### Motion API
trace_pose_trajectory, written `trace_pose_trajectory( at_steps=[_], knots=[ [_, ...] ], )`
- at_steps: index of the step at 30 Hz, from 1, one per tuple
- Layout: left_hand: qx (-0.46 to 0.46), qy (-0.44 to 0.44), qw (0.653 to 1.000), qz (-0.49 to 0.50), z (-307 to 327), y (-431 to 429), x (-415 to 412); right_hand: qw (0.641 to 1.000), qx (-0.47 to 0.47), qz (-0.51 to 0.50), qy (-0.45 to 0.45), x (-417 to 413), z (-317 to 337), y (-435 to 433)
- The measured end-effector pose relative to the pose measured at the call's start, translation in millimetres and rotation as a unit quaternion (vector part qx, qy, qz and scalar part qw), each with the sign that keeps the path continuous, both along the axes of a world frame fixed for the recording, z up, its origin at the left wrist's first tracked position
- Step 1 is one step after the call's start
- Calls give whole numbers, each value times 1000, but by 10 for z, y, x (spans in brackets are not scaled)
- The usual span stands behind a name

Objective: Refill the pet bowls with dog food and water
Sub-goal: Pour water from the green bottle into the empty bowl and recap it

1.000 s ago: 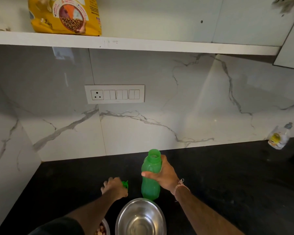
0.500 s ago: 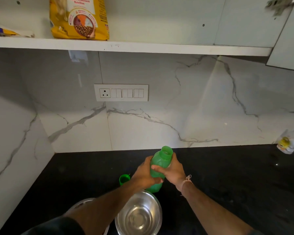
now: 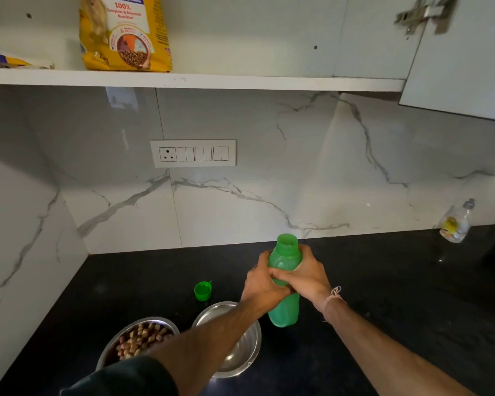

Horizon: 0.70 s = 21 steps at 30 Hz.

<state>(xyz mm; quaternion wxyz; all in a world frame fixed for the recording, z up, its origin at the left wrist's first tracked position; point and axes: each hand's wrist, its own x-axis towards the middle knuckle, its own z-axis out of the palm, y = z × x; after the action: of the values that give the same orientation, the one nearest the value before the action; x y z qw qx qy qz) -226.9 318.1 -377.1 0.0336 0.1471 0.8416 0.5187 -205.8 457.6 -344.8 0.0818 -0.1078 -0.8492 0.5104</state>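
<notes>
Head view: 1 green bottle (image 3: 284, 311) appears to stand uncapped on the bench (image 3: 383, 281), just beside the empty bowl (image 3: 256, 338). Left grip (image 3: 262, 284) and right grip (image 3: 306, 275) are both wrapped round its upper body. It is probably heavy with water, smooth and squeezable, so hold mid-body. Counted: 2 steel bowls, including the kibble bowl (image 3: 155, 319); 1 cap (image 3: 203, 290); 1 food bag (image 3: 125, 32).
</notes>
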Motion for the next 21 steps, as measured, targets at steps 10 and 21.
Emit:
trace_pose_trajectory(
  at_steps=[10, 21],
  knots=[
    [33, -27, 998, 43, -46, -388, 815, 989, -70, 126, -43, 1029, -61, -138],
    [132, -116, 983, 55, -235, -760, 1489, 983, 59, 148, -97, 1793, -650, -394]
  ],
)
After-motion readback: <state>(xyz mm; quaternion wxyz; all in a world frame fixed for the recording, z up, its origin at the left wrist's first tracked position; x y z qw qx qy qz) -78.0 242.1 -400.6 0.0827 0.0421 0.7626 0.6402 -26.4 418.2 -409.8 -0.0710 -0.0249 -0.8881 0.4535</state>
